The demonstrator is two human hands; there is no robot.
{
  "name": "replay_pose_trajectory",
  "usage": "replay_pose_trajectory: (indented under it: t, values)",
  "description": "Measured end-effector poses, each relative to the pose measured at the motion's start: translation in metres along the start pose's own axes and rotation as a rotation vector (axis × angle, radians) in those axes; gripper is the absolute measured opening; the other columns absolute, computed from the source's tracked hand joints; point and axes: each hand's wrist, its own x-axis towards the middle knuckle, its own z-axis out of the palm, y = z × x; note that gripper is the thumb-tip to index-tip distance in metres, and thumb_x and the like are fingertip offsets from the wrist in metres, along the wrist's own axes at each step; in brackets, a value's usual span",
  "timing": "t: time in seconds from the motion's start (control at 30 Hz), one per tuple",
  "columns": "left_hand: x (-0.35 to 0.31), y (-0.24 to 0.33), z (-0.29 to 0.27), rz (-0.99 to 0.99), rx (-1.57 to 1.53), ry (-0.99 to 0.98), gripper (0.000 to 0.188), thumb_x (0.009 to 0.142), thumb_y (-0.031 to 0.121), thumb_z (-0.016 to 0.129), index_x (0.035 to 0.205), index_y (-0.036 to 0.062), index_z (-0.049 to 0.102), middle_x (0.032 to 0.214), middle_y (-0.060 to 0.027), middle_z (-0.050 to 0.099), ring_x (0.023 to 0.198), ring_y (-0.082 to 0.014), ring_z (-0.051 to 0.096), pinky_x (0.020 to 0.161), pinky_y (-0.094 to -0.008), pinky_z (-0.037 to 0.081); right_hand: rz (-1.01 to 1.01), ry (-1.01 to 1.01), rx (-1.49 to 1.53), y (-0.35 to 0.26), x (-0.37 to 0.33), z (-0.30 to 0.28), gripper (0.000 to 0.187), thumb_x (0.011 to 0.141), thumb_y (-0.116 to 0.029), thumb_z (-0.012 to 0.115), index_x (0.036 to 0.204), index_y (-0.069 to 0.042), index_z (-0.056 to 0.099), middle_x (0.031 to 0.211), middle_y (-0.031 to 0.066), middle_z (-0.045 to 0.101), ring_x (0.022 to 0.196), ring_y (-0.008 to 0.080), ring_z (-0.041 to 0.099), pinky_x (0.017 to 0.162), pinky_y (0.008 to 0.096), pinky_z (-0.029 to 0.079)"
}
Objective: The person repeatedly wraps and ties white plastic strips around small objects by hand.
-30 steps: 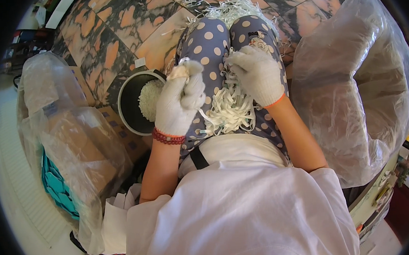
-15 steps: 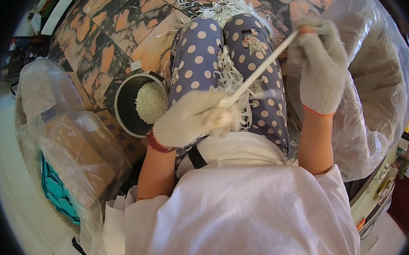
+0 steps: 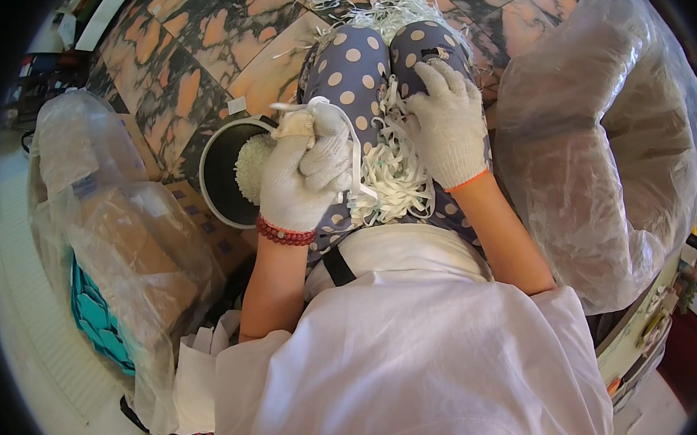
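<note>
In a pale knitted glove, my left hand is closed on a white strip. The strip loops out above the fingers and hangs down on the hand's right side. Below it, a tangle of white strips lies in my lap between the thighs. My right hand, gloved too, rests over the right thigh with its fingers apart, beside the upper part of the tangle. Behind my left hand stands a round bucket, dark inside, with small white pieces in it that the glove partly covers.
More white strips lie heaped beyond my knees on the marble-patterned floor. A large clear plastic bag stands on the right. On the left, plastic sheeting covers cardboard boxes, with teal pieces beside them.
The white strip was stretched between both hands. My right hand has let go and come down left to the thigh; my left hand has moved up and left, keeping the strip.
</note>
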Motion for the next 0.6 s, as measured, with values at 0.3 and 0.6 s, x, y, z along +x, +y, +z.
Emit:
replay_pose_trajectory:
  t: [0.3, 0.6]
  values:
    - [0.005, -0.017, 0.000, -0.133, 0.208, 0.323, 0.030, 0.108, 0.024, 0.050, 0.122, -0.0003, 0.064, 0.078, 0.0060, 0.041, 0.065, -0.0063, 0.036, 0.060, -0.0236, 0.032, 0.017, 0.088, 0.052, 0.008, 0.002, 0.002, 0.016, 0.081, -0.018, 0.077, 0.092, -0.007, 0.076, 0.131, 0.0088, 0.064, 0.132, 0.0321, 0.053, 0.109, 0.0519, 0.039]
    - [-0.003, -0.026, 0.007, -0.213, 0.389, 0.416, 0.029, 0.105, 0.020, 0.053, 0.123, 0.0001, 0.063, 0.078, 0.0059, 0.043, 0.064, -0.0058, 0.039, 0.061, -0.0238, 0.033, 0.136, 0.100, 0.230, -0.004, 0.005, -0.016, 0.007, 0.078, -0.009, 0.073, 0.085, -0.009, 0.074, 0.114, 0.0084, 0.070, 0.113, 0.0325, 0.063, 0.099, 0.0461, 0.047]
